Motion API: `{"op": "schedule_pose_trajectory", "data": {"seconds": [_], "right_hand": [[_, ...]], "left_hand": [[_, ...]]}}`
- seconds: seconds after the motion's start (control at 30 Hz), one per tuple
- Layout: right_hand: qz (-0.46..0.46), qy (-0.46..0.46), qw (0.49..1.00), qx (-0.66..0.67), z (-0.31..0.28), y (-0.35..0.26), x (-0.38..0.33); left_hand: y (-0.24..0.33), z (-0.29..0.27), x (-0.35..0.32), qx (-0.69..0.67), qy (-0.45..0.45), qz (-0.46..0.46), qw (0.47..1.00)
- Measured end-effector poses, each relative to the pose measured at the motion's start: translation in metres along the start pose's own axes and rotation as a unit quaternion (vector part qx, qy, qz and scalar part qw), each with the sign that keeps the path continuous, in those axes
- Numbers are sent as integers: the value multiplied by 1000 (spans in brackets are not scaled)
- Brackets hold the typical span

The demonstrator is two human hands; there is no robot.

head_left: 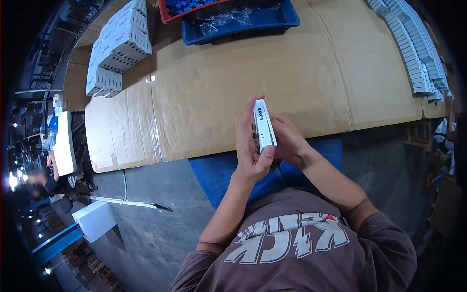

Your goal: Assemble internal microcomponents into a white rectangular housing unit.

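Observation:
A slim white box (263, 124) with dark printing on its narrow face is held upright in front of me, over the near edge of the cardboard-covered table. Wrapped round its left side is my left hand (248, 141), with the thumb at the box's lower end and the fingertips at its top. My right hand (288, 140) is closed against the right side of the same box. Its fingers curl in behind the box and are partly hidden.
Stacked white boxes (125, 41) stand at the table's far left, and long rows of similar boxes (413, 48) at the far right. A blue tray (272, 22) with clear plastic bags and a red tray (168, 17) of blue pieces sit at the back. Another person (51, 177) sits at the left.

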State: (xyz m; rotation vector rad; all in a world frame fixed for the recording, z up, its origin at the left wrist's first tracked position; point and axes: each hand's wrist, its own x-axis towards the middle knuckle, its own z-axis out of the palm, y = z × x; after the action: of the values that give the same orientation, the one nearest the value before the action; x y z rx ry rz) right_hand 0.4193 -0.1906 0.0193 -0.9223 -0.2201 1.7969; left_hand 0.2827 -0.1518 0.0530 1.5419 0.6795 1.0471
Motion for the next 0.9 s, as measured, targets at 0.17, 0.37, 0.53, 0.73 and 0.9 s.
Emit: {"op": "schedule_pose_trajectory", "data": {"seconds": [0.17, 0.37, 0.53, 0.73, 0.9], "right_hand": [[-53, 61, 996, -23, 47, -29, -25], [-134, 72, 984, -98, 68, -16, -34], [-165, 58, 975, -138, 69, -9, -32], [-187, 56, 967, -165, 67, -3, -33], [-158, 48, 961, -221, 59, -6, -38]], "left_hand": [[0, -8, 5, 38, 38, 16, 998], [-11, 0, 2, 99, 65, 67, 991], [-16, -2, -1, 145, 113, 84, 979], [-12, -2, 1, 138, 134, 61, 979], [-15, -3, 1, 128, 136, 70, 980]]}}
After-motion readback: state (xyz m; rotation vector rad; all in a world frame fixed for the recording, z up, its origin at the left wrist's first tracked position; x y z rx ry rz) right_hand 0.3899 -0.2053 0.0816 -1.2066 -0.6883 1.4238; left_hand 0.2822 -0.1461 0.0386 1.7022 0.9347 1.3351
